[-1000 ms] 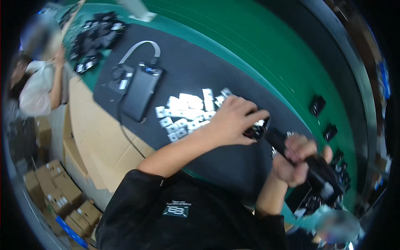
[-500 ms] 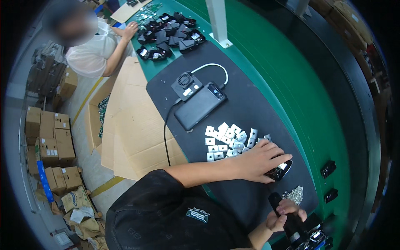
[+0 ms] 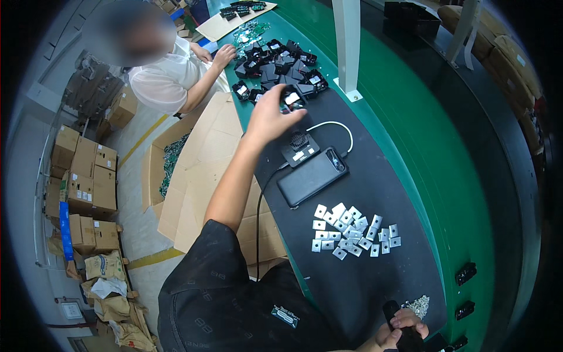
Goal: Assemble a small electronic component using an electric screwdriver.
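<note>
My left hand point(image 3: 271, 120) is stretched out over the far part of the dark mat, thumb and fingers closed around an open black plastic housing point(image 3: 293, 101) with a white label inside. It is at the near edge of a pile of similar black housings point(image 3: 270, 73). Low at the right, my right hand point(image 3: 404, 330) grips a black cylindrical electric screwdriver point(image 3: 390, 310); its lower end is cut off. Beside that hand lies a heap of small silvery screws point(image 3: 420, 305). Several silver metal plates with holes point(image 3: 346, 232) are spread on the mat between my hands.
A black power bank point(image 3: 312, 177) and a small fan unit point(image 3: 301, 149), joined by a white cable, lie mid-mat. Cardboard point(image 3: 202, 170) leans along the left table edge. A white post point(image 3: 348, 50) rises from the green bench. Across the far left corner sits another person point(image 3: 167, 85).
My left arm has swung from the near right of the mat to the far housing pile. The view has shifted too. The screwdriver stays in my right hand.
</note>
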The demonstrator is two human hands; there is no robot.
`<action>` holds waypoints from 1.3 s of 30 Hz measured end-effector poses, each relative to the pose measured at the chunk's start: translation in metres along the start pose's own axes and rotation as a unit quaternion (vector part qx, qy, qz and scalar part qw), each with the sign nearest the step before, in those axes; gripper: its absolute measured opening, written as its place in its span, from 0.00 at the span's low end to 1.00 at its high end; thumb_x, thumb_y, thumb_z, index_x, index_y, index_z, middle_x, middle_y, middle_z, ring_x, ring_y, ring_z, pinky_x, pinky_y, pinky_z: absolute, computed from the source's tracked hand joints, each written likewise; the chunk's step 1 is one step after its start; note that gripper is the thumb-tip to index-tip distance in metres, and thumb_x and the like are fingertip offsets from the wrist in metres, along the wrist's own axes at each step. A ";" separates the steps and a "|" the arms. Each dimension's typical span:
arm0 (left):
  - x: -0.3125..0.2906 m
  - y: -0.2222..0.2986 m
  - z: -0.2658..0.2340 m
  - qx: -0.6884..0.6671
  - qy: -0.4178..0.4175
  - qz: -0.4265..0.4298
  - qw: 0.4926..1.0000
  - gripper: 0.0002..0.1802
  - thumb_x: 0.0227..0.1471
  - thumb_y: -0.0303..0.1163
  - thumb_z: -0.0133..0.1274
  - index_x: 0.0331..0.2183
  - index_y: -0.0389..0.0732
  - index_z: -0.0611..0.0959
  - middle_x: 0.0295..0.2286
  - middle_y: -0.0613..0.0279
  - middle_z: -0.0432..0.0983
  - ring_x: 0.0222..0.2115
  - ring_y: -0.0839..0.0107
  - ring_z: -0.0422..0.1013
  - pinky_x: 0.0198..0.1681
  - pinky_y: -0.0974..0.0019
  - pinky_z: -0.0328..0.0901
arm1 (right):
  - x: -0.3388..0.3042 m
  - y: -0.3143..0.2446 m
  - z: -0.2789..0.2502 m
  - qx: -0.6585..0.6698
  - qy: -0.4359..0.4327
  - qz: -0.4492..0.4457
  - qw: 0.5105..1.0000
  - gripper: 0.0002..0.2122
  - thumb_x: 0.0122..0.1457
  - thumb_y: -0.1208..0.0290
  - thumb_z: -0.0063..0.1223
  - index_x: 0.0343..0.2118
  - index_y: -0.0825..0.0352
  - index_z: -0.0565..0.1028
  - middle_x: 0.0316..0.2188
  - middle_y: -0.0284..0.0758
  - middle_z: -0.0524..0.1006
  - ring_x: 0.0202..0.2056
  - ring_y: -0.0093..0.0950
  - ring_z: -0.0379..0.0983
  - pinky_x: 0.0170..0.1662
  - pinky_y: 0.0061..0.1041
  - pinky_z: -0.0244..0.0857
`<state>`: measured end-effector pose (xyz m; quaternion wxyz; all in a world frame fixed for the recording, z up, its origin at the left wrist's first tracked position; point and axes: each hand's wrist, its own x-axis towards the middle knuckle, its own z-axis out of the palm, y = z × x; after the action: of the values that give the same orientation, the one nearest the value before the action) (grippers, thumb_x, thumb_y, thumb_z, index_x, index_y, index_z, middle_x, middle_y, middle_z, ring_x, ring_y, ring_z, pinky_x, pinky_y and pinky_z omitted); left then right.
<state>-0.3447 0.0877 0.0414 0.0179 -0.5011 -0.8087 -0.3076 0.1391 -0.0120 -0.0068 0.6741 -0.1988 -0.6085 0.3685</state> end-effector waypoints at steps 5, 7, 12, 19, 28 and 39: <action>0.002 -0.049 0.018 0.029 -0.078 -0.110 0.990 0.45 0.35 0.48 0.67 0.51 0.33 0.71 0.44 0.43 0.74 0.44 0.56 0.73 0.49 0.63 0.65 | -0.002 -0.003 0.001 -0.012 0.017 0.016 1.000 0.20 0.56 0.70 0.55 0.49 0.63 0.60 0.22 0.32 0.70 0.20 0.26 0.62 0.23 0.26 0.60; -0.004 -0.054 0.022 -0.010 -0.058 -0.095 0.994 0.46 0.36 0.49 0.67 0.52 0.33 0.70 0.44 0.43 0.74 0.45 0.56 0.72 0.49 0.63 0.65 | -0.005 -0.004 -0.002 -0.052 0.043 0.040 0.997 0.22 0.52 0.65 0.54 0.47 0.66 0.59 0.19 0.30 0.65 0.21 0.20 0.60 0.28 0.21 0.60; -0.007 -0.047 0.029 -0.050 -0.056 -0.104 0.992 0.43 0.42 0.51 0.62 0.56 0.39 0.69 0.41 0.48 0.74 0.42 0.61 0.71 0.47 0.64 0.65 | -0.007 -0.007 0.002 -0.060 0.069 0.052 0.994 0.22 0.51 0.65 0.56 0.46 0.65 0.60 0.18 0.30 0.66 0.20 0.21 0.61 0.27 0.21 0.59; -0.022 -0.077 0.036 -0.019 0.058 -0.018 0.998 0.36 0.47 0.48 0.58 0.52 0.35 0.71 0.42 0.44 0.74 0.43 0.51 0.71 0.50 0.58 0.62 | -0.002 -0.011 0.008 -0.043 0.072 0.062 0.995 0.22 0.51 0.66 0.57 0.47 0.64 0.60 0.19 0.30 0.66 0.20 0.20 0.62 0.27 0.20 0.59; -0.126 0.081 0.028 -0.097 -0.067 0.274 0.954 0.24 0.38 0.33 0.60 0.41 0.37 0.78 0.42 0.53 0.74 0.46 0.56 0.68 0.52 0.57 0.58 | -0.002 -0.010 0.014 -0.054 0.095 0.068 0.992 0.22 0.50 0.64 0.59 0.45 0.61 0.61 0.19 0.27 0.67 0.19 0.18 0.63 0.26 0.19 0.59; -0.160 0.124 0.083 -0.133 -0.202 0.279 0.929 0.29 0.39 0.39 0.63 0.43 0.35 0.76 0.46 0.49 0.68 0.49 0.51 0.64 0.51 0.53 0.59 | -0.002 -0.018 -0.002 -0.026 0.050 0.084 0.995 0.23 0.51 0.65 0.60 0.46 0.59 0.62 0.21 0.28 0.69 0.21 0.20 0.65 0.29 0.22 0.59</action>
<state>-0.1398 0.0413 -0.0202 -0.1277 -0.7558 -0.5744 -0.2871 0.1458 -0.0251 0.0041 0.6649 -0.2846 -0.5647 0.3975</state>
